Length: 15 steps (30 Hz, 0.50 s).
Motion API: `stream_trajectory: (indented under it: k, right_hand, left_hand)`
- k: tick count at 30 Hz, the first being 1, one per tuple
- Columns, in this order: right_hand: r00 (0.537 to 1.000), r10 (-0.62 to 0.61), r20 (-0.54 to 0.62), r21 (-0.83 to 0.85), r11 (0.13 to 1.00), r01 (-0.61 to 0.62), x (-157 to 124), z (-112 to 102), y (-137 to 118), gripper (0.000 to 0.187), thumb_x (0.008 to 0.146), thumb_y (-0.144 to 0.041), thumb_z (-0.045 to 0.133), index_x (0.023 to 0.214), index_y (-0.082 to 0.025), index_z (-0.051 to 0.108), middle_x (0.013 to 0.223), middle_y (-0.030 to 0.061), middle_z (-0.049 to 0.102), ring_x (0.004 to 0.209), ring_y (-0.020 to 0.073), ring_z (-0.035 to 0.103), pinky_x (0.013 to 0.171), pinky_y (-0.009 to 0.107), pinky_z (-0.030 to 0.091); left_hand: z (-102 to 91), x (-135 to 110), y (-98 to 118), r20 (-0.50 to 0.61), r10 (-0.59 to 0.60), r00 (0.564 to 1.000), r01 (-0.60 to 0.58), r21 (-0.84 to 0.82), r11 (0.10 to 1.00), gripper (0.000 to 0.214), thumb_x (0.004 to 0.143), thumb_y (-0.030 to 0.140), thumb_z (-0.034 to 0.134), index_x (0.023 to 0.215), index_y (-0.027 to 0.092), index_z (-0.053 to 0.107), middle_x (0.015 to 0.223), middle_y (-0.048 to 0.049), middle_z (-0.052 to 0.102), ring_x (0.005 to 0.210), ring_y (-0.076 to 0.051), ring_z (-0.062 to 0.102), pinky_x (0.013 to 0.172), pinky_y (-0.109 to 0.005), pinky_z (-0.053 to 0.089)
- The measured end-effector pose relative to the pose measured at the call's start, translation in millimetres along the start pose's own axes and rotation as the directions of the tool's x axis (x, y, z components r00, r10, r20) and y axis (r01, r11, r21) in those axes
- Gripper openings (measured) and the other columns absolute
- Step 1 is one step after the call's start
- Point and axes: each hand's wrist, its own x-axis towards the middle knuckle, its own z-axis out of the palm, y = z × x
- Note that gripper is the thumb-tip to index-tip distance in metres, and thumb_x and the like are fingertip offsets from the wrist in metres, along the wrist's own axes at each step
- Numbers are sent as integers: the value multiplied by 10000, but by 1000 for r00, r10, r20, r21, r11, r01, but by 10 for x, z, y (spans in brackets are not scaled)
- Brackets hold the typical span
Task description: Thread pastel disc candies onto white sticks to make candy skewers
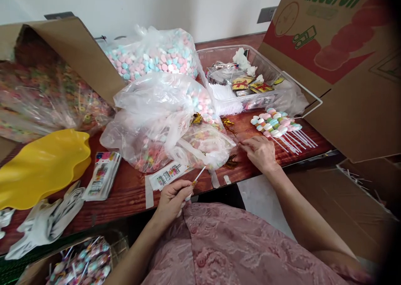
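My left hand [176, 195] is closed in a pinch on a lollipop, just off the table's front edge. Its white stick [199, 174] points up and to the right, with a bit of gold at its base; the fingers mostly hide the head. On the tabletop, my right hand [261, 151] has its thumb and fingertips drawn together beside a clear bag of candy [203, 145]. What lies between those tips is too small to make out. Gold twist ties [229, 125] lie behind them, and more gold ties [232, 162] in front.
Candy lollipops [275, 122] are laid out at right, below a clear plastic bin [266, 95]. Large bags of pastel candies [156, 61] stand behind. At left are a yellow dish [46, 168], plastic wrappers [102, 176] and a box of wrapped lollipops [81, 264]. A cardboard box [351, 105] rises at right.
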Motion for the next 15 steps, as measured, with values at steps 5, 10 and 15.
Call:
stream_trajectory:
  k: [5, 10, 15]
  right_hand:
    - [995, -31, 92, 21, 999, 29, 155, 164, 171, 211, 830, -245, 518, 817, -177, 717, 853, 113, 691, 840, 231, 580, 767, 346, 408]
    - [994, -62, 88, 160, 986, 48, 186, 130, 152, 211, 832, -258, 459, 786, -180, 650, 776, 93, 671, 741, 204, 581, 723, 324, 448]
    - [998, -39, 52, 264, 964, 24, 118, -4, 129, 237, 856, -367, 456, 728, -204, 572, 650, 28, 602, 603, 157, 521, 594, 285, 434]
  left_hand:
    - [70, -11, -10, -10, -202, 979, 194, -230, 954, 391, 623, 443, 797, 854, 145, 690, 624, -7, 654, 406, -58, 488, 383, -156, 250]
    - [3, -25, 36, -13, -197, 980, 188, -253, 949, 391, 609, 439, 811, 831, 141, 688, 625, -5, 657, 456, -73, 550, 405, -154, 320]
    - [-91, 7, 64, -16, -182, 983, 170, -291, 942, 371, 609, 431, 811, 811, 146, 683, 619, 0, 656, 455, -75, 552, 395, -156, 322]
